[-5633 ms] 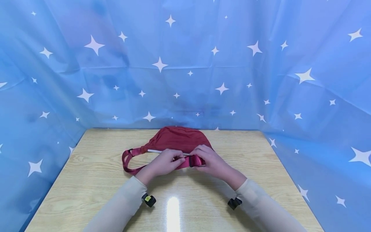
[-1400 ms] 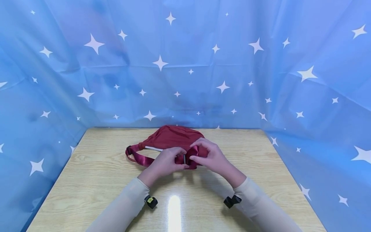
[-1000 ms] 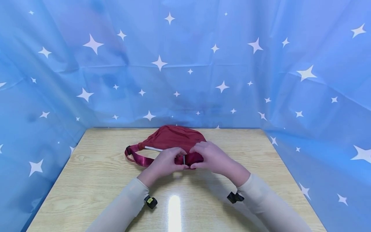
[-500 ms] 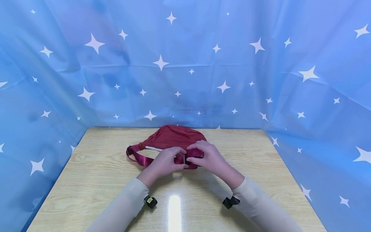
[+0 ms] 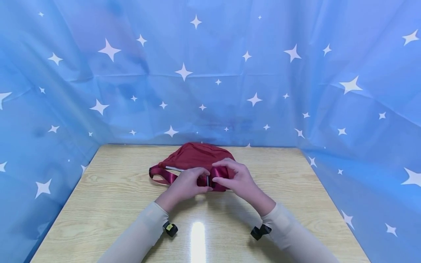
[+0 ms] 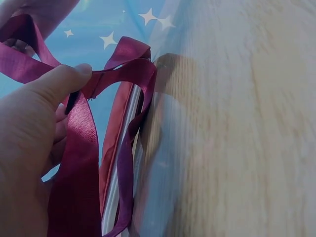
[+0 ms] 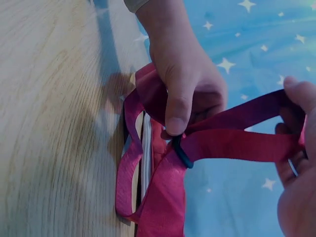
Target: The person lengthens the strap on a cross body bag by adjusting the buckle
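A dark red waist bag [image 5: 197, 157] lies at the far side of the table, its silvery zip [image 7: 147, 143] facing me. Its strap [image 5: 167, 176] forms a loop on the left and runs through a black slider buckle [image 7: 182, 153]. My left hand [image 5: 188, 181] pinches the strap at that buckle between thumb and fingers. On the right, my right hand [image 5: 241, 179] holds a raised loop of the strap, thumb and fingers around it. In the right wrist view, two layers of strap stretch from the buckle to my right fingers [image 7: 294, 94].
The wooden table [image 5: 108, 204] carries a bright light reflection in front of the hands. Behind and at both sides hangs a blue curtain [image 5: 210, 91] with white stars. A black wrist camera [image 5: 170, 229] sits on the left sleeve, another [image 5: 261, 231] on the right.
The strap loop on the left has become smaller, its end drawn rightward. My right hand closed in at the buckle, then drew back with a strap loop. The left hand stays almost in place.
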A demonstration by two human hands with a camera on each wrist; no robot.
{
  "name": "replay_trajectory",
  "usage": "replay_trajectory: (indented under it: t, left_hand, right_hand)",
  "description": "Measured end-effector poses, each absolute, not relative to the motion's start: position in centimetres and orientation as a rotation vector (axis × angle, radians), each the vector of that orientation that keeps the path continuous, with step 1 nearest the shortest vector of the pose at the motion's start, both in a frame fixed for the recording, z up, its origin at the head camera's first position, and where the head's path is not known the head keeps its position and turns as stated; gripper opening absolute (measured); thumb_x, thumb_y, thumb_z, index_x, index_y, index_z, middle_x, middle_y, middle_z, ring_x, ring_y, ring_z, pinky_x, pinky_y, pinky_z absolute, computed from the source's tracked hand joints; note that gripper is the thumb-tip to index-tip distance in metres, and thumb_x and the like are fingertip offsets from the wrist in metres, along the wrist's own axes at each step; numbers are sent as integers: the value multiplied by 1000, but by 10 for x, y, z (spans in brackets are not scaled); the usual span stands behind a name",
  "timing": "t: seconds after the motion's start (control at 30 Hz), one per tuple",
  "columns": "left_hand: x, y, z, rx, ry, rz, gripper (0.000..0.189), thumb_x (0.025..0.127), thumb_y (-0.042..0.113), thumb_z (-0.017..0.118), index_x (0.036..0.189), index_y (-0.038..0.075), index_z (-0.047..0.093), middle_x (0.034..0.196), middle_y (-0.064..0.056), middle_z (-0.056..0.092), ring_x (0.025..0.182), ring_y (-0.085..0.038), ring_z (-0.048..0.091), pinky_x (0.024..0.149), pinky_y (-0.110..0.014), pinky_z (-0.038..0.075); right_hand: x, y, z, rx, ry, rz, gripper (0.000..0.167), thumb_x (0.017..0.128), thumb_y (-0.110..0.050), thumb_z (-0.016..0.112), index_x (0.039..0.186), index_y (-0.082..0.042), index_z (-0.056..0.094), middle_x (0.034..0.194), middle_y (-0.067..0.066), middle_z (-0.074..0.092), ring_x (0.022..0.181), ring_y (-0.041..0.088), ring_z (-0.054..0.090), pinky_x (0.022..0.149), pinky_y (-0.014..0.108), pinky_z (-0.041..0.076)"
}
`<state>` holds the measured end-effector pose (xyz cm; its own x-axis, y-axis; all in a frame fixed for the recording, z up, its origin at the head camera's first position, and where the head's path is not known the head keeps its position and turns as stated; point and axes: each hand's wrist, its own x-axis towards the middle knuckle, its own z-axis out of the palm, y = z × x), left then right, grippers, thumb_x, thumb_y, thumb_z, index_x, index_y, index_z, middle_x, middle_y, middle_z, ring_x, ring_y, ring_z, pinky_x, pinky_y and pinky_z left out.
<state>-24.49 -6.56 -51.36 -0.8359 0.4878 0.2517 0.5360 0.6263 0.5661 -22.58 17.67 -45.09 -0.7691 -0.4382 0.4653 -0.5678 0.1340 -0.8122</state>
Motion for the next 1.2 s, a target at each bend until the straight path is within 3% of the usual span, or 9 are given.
replay_trajectory:
  t: [0.2, 0.37, 0.47, 0.6, 0.67, 0.87, 1.0, 1.2]
  left_hand:
    - [-245, -66, -514, -871, -2764, -970, 44, 90, 39, 94, 124, 19, 74, 110, 6, 74, 95, -13, 66, 87, -36, 59]
    - [-245, -67, -515, -871, -2775, -986, 47, 91, 41, 94, 128, 19, 75, 118, 5, 75, 104, -13, 68, 97, -39, 59]
    - [-245, -67, -515, -869, -2789, -1000, 49, 91, 44, 93, 130, 20, 74, 120, 6, 75, 108, -13, 70, 100, -39, 59]
    - [-245, -68, -514, -855, -2804, -1021, 49, 91, 44, 93, 130, 22, 75, 120, 7, 75, 109, -12, 69, 101, -38, 59]
    - [-244, -68, -513, -844, -2809, -1028, 49, 91, 43, 94, 130, 22, 75, 120, 7, 75, 109, -12, 69, 102, -38, 58]
    - [-245, -69, -515, -828, -2830, -1024, 49, 91, 45, 93, 131, 23, 74, 121, 8, 75, 111, -11, 69, 102, -37, 58]
    - [-246, -69, -514, -826, -2825, -1029, 48, 92, 47, 92, 129, 23, 75, 119, 9, 75, 110, -11, 69, 101, -38, 58]
    - [-246, -68, -514, -809, -2837, -1031, 48, 92, 48, 92, 128, 22, 75, 118, 8, 75, 110, -12, 70, 101, -39, 58]
  right_hand:
    - [-228, 183, -455, 1050, -2332, 1795, 57, 91, 4, 89, 142, -11, 70, 134, 17, 69, 115, 28, 70, 91, 35, 63]
    - [-230, 201, -461, 1023, -2436, 1619, 69, 92, -2, 90, 153, -16, 60, 139, 12, 70, 123, 31, 67, 101, 35, 58]
    - [-230, 220, -472, 972, -2436, 1537, 58, 99, 1, 81, 151, -14, 61, 138, 8, 71, 124, 33, 66, 105, 39, 53]
    - [-234, 246, -488, 912, -2389, 1521, 40, 107, 10, 57, 144, -5, 65, 132, 20, 71, 120, 38, 65, 105, 39, 52]
    - [-236, 257, -496, 877, -2414, 1480, 39, 107, 12, 53, 139, -4, 67, 130, 22, 70, 121, 36, 65, 105, 37, 52]
    - [-233, 273, -516, 865, -2595, 1196, 42, 95, 11, 69, 131, -10, 73, 130, 6, 72, 124, 27, 64, 104, 43, 55]
    - [-230, 270, -523, 920, -2599, 1045, 38, 93, 4, 82, 126, -13, 75, 126, 5, 73, 123, 24, 64, 107, 49, 55]
    - [-228, 261, -525, 942, -2558, 911, 33, 88, 3, 89, 116, -9, 76, 116, 6, 75, 107, 29, 65, 90, 45, 60]
